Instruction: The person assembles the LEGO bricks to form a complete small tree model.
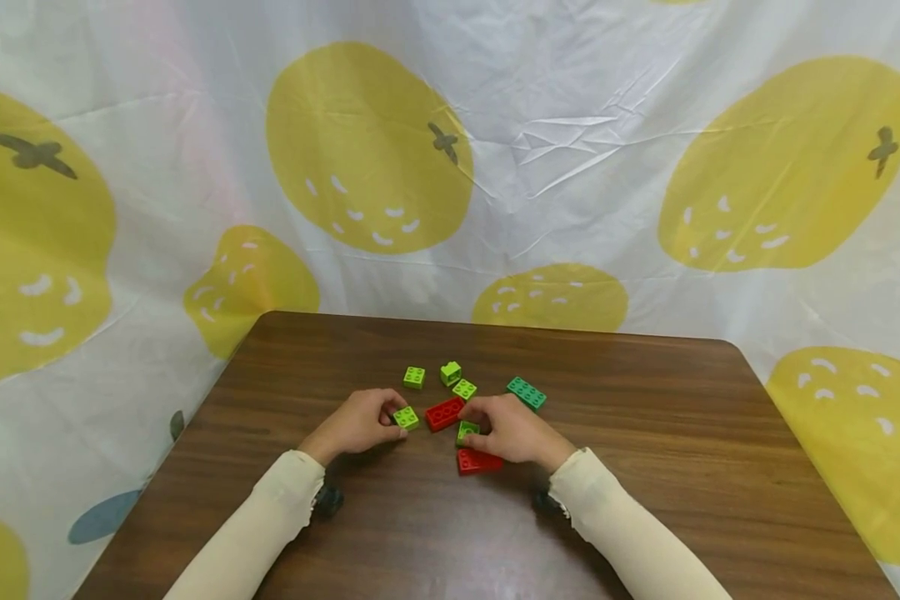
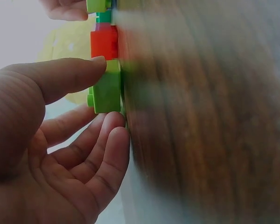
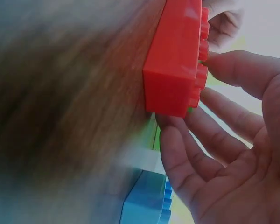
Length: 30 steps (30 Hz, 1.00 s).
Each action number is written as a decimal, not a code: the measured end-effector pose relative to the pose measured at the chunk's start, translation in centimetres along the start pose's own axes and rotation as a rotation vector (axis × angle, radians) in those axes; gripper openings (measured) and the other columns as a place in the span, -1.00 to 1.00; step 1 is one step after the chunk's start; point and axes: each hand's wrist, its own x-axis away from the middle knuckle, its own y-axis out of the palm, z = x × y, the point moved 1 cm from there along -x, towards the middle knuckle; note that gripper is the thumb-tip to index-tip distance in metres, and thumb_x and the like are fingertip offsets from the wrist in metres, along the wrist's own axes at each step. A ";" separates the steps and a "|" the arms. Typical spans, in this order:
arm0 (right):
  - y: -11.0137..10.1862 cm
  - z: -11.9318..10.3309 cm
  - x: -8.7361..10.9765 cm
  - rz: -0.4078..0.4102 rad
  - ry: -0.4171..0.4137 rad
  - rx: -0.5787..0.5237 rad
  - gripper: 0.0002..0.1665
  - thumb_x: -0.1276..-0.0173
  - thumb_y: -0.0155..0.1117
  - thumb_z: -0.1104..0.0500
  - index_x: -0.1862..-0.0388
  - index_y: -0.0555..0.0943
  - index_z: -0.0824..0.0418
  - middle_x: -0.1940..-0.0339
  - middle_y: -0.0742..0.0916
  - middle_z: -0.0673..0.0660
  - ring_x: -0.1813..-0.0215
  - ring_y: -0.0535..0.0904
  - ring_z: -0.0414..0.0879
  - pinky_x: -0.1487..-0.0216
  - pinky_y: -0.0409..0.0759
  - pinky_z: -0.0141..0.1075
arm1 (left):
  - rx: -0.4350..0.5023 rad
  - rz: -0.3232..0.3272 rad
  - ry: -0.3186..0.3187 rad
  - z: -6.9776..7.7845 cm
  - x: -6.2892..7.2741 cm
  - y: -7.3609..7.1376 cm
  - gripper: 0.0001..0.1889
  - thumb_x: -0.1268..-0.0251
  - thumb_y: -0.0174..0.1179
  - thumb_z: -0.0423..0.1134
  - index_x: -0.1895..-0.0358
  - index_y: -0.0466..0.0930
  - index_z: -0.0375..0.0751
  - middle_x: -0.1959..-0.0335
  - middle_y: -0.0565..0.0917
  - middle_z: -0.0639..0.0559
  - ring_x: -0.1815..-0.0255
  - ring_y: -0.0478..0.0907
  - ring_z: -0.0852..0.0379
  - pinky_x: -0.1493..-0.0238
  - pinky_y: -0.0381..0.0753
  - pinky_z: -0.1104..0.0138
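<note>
My left hand (image 1: 360, 422) pinches a lime-green four-stud brick (image 1: 406, 417) between thumb and fingers; in the left wrist view this brick (image 2: 107, 88) is low against the table. With thumb and fingers on either side, my right hand (image 1: 512, 427) holds another green brick (image 1: 467, 432), partly covered by the hand. Just nearer to me lies a red brick (image 1: 478, 462), its right end partly under the right hand. In the right wrist view that red brick (image 3: 172, 70) hides most of the held green one. A second red brick (image 1: 444, 413) lies between the hands.
Beyond the hands are a lime-green brick (image 1: 414, 377), another tipped on its side (image 1: 451, 373) and a third lime-green brick (image 1: 464, 389). A long teal-green brick (image 1: 526, 392) lies at the right. The wooden table (image 1: 645, 467) meets a lemon-print cloth (image 1: 555, 208) at the back.
</note>
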 end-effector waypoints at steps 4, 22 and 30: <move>-0.4 0.1 0.2 0.010 -0.027 -0.015 -0.63 -0.36 0.54 0.04 -0.08 0.74 0.14 0.21 0.81 -0.08 0.24 0.66 -0.25 0.17 0.65 -0.30 | 0.006 0.015 0.006 0.0 0.1 -0.2 -0.62 -0.28 0.52 -0.20 -0.12 0.70 -0.19 0.16 0.72 0.05 0.15 0.62 0.18 0.02 0.67 0.23; -1.9 0.5 1.6 0.095 -0.042 -0.021 -0.40 -0.16 0.28 0.30 -0.26 0.69 0.25 0.17 0.63 0.02 0.35 0.44 -0.24 0.30 0.48 -0.37 | 0.082 0.045 0.123 2.2 1.1 -0.4 -0.63 -0.29 0.51 -0.20 -0.13 0.71 -0.13 0.12 0.72 0.08 0.15 0.64 0.21 0.10 0.68 0.36; -2.4 0.1 2.0 0.118 0.001 -0.071 -0.58 -0.11 0.38 0.27 -0.02 0.68 0.11 0.25 0.71 0.05 0.33 0.56 -0.11 0.31 0.52 -0.35 | 0.161 0.011 0.158 3.7 1.3 0.4 -0.62 -0.29 0.51 -0.21 -0.14 0.71 -0.15 0.12 0.72 0.03 0.17 0.65 0.22 0.15 0.70 0.43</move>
